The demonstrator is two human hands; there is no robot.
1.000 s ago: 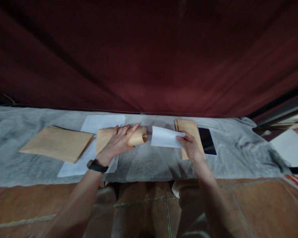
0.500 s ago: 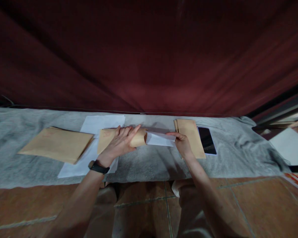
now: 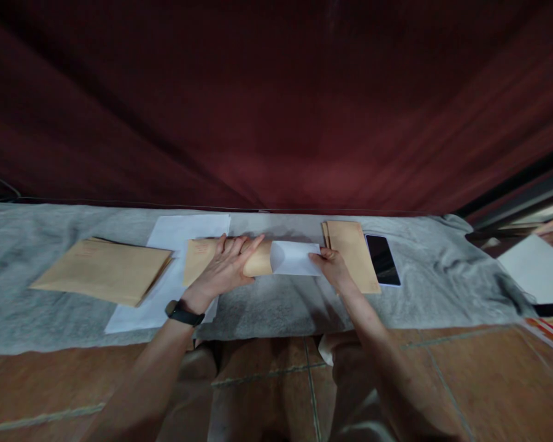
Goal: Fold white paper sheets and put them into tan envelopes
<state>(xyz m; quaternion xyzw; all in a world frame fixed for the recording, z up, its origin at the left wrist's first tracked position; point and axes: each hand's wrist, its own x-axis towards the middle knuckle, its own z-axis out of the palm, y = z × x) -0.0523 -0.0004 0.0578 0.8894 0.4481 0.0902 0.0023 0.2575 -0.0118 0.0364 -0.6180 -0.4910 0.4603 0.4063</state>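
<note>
A brown envelope [image 3: 260,260] lies across the middle of the cloth, its mouth facing right. My left hand [image 3: 225,264], with a dark watch on the wrist, grips it from above, fingers over the far edge and thumb at the near edge. From the mouth sticks out a white folded paper [image 3: 295,258]; its left end is hidden inside the envelope. My right hand [image 3: 332,265] pinches the paper's right end between thumb and fingers. White sheets [image 3: 159,307] lie partly under the envelope's left end and my left wrist.
A stack of brown envelopes [image 3: 104,270] overlaps the sheets at left. More brown envelopes [image 3: 354,258] lie beside my right hand, with a phone [image 3: 382,261] against them. Grey cloth [image 3: 267,313] covers the surface; a dark red curtain [image 3: 276,123] hangs behind. Tiled floor [image 3: 267,399] shows below.
The white paper has flattened and turned its broad face up, its right end shifting slightly left with my right hand. The envelope's bulging mouth looks flatter. My left hand has barely moved.
</note>
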